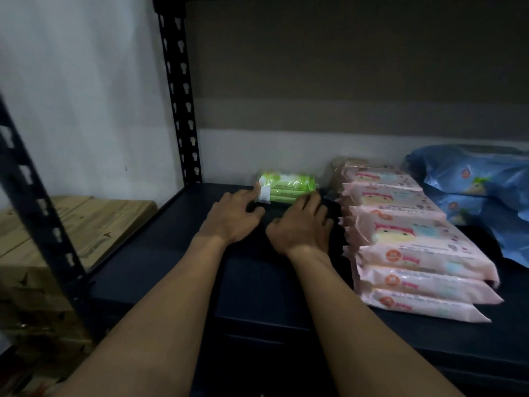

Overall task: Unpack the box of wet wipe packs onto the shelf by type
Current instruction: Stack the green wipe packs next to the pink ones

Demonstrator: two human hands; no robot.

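A green bundle of wet wipe packs [289, 187] lies at the back of the dark shelf [160, 253], near the wall. My left hand [233, 216] reaches to the bundle's left end, its fingertips touching the white label. My right hand [303, 224] lies just in front of the bundle's right end, with its fingers touching the lower edge. Both hands have relaxed, spread fingers. To the right, several pink wipe packs [406, 239] run in an overlapping row from back to front. Blue wipe packs [481, 193] lie further right.
A black perforated upright [179, 93] stands at the shelf's back left corner, another [34, 202] at the front left. Wooden crates [57, 242] sit beyond the left side. A brownish pack [337, 170] sits behind the pink row. The wall is close behind.
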